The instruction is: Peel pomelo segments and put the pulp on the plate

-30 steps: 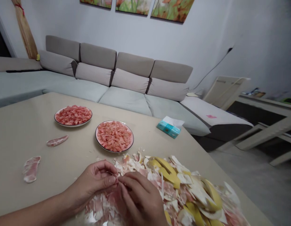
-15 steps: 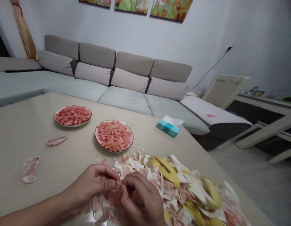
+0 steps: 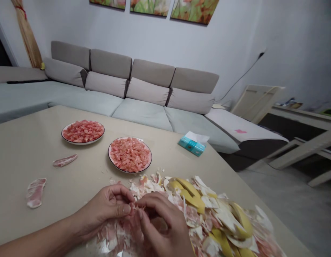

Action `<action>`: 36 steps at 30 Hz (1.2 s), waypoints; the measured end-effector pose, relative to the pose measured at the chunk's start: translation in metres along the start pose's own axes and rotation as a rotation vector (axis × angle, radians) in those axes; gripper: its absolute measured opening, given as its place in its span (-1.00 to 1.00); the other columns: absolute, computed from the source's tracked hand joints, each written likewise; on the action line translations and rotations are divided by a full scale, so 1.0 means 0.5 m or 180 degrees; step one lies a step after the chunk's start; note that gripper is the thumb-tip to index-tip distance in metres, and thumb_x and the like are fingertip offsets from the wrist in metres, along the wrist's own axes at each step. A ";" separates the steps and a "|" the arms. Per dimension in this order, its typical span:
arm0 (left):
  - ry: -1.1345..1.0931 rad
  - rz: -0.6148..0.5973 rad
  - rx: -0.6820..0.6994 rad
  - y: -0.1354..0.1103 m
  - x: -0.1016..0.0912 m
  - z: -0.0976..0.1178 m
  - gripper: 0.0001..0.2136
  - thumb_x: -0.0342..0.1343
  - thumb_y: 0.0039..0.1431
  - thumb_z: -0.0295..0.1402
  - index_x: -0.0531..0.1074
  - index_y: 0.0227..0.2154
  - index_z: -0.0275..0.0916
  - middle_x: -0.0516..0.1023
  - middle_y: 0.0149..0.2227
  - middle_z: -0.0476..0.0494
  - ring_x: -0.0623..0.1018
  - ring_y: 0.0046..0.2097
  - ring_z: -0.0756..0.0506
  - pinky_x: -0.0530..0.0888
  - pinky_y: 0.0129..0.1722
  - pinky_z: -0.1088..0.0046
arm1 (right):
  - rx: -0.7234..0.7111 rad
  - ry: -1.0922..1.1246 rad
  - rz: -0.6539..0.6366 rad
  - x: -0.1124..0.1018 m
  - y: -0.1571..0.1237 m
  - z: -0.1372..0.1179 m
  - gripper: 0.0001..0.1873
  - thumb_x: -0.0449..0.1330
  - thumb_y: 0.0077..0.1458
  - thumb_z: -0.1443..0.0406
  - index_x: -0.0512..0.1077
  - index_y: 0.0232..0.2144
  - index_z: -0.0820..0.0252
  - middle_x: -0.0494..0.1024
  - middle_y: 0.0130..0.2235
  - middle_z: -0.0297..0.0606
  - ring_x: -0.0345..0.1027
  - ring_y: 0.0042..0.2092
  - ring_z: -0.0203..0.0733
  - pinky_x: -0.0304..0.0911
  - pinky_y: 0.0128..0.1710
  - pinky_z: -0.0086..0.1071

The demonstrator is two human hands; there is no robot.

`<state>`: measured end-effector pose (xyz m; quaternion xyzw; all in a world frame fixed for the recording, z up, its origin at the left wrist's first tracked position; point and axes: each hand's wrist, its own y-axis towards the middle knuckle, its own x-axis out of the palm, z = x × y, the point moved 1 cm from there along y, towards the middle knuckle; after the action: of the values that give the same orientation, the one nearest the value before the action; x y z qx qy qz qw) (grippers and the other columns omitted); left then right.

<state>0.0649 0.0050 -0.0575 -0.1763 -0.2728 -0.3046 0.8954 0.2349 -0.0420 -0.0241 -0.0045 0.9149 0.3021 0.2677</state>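
Note:
My left hand (image 3: 109, 208) pinches a small pink piece of pomelo flesh (image 3: 133, 208) between thumb and forefinger. From the other side, my right hand (image 3: 164, 225) has its thumb and forefinger at the same piece, the other fingers curled. Most of the piece is hidden by the fingertips. Beneath both hands lie pale pink membrane scraps (image 3: 115, 237). To the right spreads a heap of white pith and yellow pomelo peel (image 3: 190, 194). Two unpeeled-looking pomelo segments, one larger (image 3: 36, 192) and one slim (image 3: 65, 161), rest on the left of the table.
Two dark-rimmed plates, a nearer one (image 3: 110, 162) and a farther one (image 3: 64, 137), are piled with pink pomelo flesh. A blue tissue pack (image 3: 192, 144) lies toward the table's right edge. Behind the table (image 3: 82, 182) runs a grey sofa (image 3: 141, 110).
My right forefinger and thumb have spread a little apart at the pomelo piece, and more of its pink flesh shows. My left hand stays nearly in place.

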 end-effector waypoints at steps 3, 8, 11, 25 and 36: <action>0.0051 0.0083 0.0054 0.001 0.001 0.002 -0.78 0.38 -0.05 -0.44 0.49 -0.33 -0.30 0.57 -0.35 -0.09 0.54 -0.32 0.01 0.40 -0.30 0.53 | -0.0221 0.0016 0.0036 -0.004 0.000 0.004 -0.69 0.16 0.08 0.49 0.51 -0.13 0.18 0.57 -0.23 -0.16 0.50 -0.27 -0.23 0.43 -0.33 -0.45; 0.0387 0.0194 0.0266 0.004 -0.004 0.000 -0.81 0.37 -0.05 -0.42 0.51 -0.36 -0.30 0.56 -0.37 -0.08 0.53 -0.32 0.00 0.41 -0.28 0.51 | -0.0632 -0.0364 0.0089 -0.001 -0.004 0.008 -0.74 0.16 0.06 0.53 0.54 -0.22 0.24 0.60 -0.31 -0.14 0.51 -0.31 -0.22 0.45 -0.32 -0.45; 0.0564 0.0174 0.0349 0.007 -0.008 -0.003 -0.83 0.38 -0.07 -0.42 0.53 -0.40 -0.29 0.58 -0.36 -0.09 0.54 -0.30 -0.02 0.41 -0.26 0.49 | -0.0765 -0.0583 0.0119 0.005 -0.007 0.006 -0.77 0.14 0.07 0.53 0.52 -0.26 0.27 0.59 -0.38 -0.12 0.49 -0.37 -0.20 0.42 -0.40 -0.43; 0.0565 -0.0147 -0.0139 0.005 -0.007 0.003 -0.82 0.39 -0.10 -0.43 0.54 -0.40 -0.33 0.60 -0.46 -0.11 0.52 -0.43 0.01 0.42 -0.39 0.53 | -0.0085 -0.0266 0.0183 0.011 -0.011 0.008 -0.83 0.12 0.00 0.49 0.47 -0.42 0.20 0.54 -0.45 -0.27 0.43 -0.46 -0.28 0.30 -0.49 -0.49; 0.0164 -0.0089 -0.0232 -0.001 0.008 0.003 -0.68 0.28 0.07 -0.24 0.43 -0.17 -0.30 0.56 -0.32 -0.17 0.56 -0.34 -0.04 0.50 -0.31 0.42 | -0.0077 -0.0100 0.0186 0.014 -0.003 0.008 -0.83 0.14 0.04 0.48 0.50 -0.39 0.18 0.56 -0.44 -0.26 0.45 -0.43 -0.25 0.33 -0.47 -0.46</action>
<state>0.0666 0.0034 -0.0539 -0.1971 -0.2407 -0.3313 0.8908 0.2312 -0.0399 -0.0312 0.0237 0.9066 0.3208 0.2730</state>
